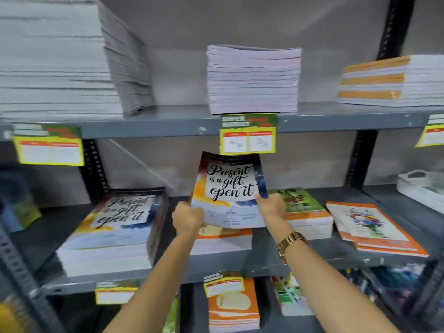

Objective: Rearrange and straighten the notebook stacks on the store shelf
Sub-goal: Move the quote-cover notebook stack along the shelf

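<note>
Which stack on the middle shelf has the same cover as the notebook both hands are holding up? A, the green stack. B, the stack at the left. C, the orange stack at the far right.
B: the held notebook and the left stack both read "Present is a gift, open it".

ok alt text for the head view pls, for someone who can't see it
Two hands, left and right, hold up a notebook reading "Present is a gift, open it" above an orange stack on a grey shelf. A matching stack sits to the left; a green stack sits to the right.
</note>
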